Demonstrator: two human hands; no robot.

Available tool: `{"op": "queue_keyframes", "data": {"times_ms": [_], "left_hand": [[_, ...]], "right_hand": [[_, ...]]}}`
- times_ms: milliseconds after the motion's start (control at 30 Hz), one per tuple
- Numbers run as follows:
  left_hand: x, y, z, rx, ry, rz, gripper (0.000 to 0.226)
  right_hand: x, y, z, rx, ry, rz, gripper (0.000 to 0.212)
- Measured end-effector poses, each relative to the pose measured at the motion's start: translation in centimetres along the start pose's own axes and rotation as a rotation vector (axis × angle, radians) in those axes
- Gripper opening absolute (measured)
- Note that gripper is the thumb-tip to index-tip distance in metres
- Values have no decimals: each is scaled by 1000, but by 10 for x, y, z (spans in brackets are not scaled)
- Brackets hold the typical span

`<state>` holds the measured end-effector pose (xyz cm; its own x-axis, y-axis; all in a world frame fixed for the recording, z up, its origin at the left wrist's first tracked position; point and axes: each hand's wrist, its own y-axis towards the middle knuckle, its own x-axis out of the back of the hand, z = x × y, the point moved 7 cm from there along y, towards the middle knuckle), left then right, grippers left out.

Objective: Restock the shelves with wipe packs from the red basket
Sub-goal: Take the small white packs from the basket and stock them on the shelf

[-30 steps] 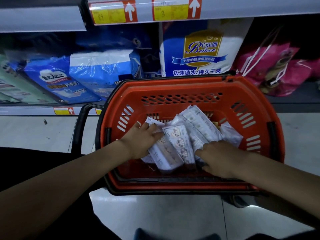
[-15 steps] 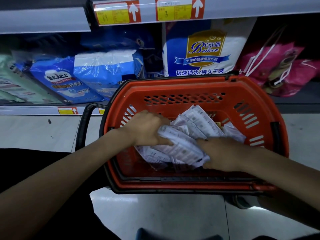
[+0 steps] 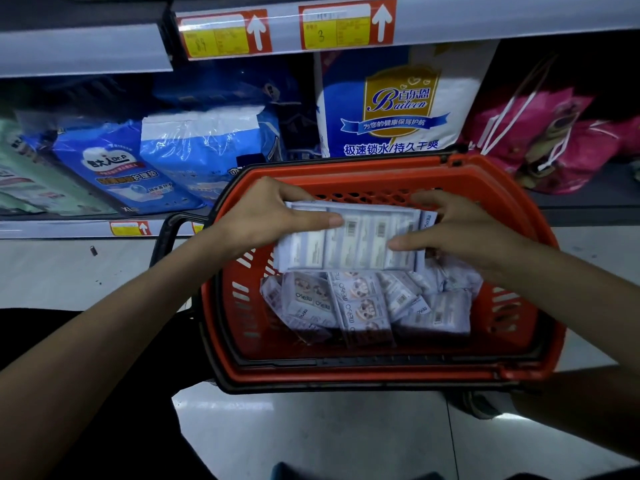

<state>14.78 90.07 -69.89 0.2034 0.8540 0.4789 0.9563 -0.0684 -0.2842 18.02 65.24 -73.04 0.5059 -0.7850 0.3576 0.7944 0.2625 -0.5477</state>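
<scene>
A red basket (image 3: 519, 327) with a black rim stands on the floor in front of the low shelf. A flat bundle of white wipe packs (image 3: 353, 242) is held level above the basket. My left hand (image 3: 263, 216) grips the bundle's left end, thumb on top. My right hand (image 3: 460, 230) grips its right end, thumb across the top face. Several more wipe packs (image 3: 363, 303) lie loose on the basket's bottom, some with a cartoon print facing up.
The lower shelf (image 3: 52, 226) behind the basket holds blue pad bags (image 3: 114, 168), a tall white and blue bag (image 3: 398, 102) and pink bags (image 3: 554, 140). A shelf edge with yellow price tags (image 3: 346, 26) runs overhead. The basket's black handle (image 3: 166, 237) sticks out left. Pale tiled floor lies below.
Both hands gathered a bundle of packs from the pile and lifted it out, level, above the basket. The remaining packs now lie exposed on the basket's bottom.
</scene>
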Motion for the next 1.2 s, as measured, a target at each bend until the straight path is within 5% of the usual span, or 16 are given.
{"op": "queue_keyframes", "data": {"times_ms": [133,233,400,500,667,767,900,1200], "left_hand": [[15,-2,0,4,-35,-83,44],[21,-4,-1,-14,-108,-130,36],[24,-3,11,109,-289,-215,43],[17,-6,26,219,-291,-250,48],[-36,-25,42,568,-574,72,68],[-45,-24,36,588,-825,51,64],[-39,-22,26,535,-957,-42,29],[-18,-13,5,312,-1089,-93,29]], "right_hand": [[-12,-1,1,38,255,225,65],[-17,-9,5,93,296,283,66],[-5,-27,18,267,258,18,63],[-4,-50,23,467,44,-247,45],[-11,-79,35,888,-486,-578,19],[-26,-94,43,1246,-713,-579,25],[-41,-101,41,1542,-902,-599,12],[-39,-87,35,1618,-1124,-587,17]]}}
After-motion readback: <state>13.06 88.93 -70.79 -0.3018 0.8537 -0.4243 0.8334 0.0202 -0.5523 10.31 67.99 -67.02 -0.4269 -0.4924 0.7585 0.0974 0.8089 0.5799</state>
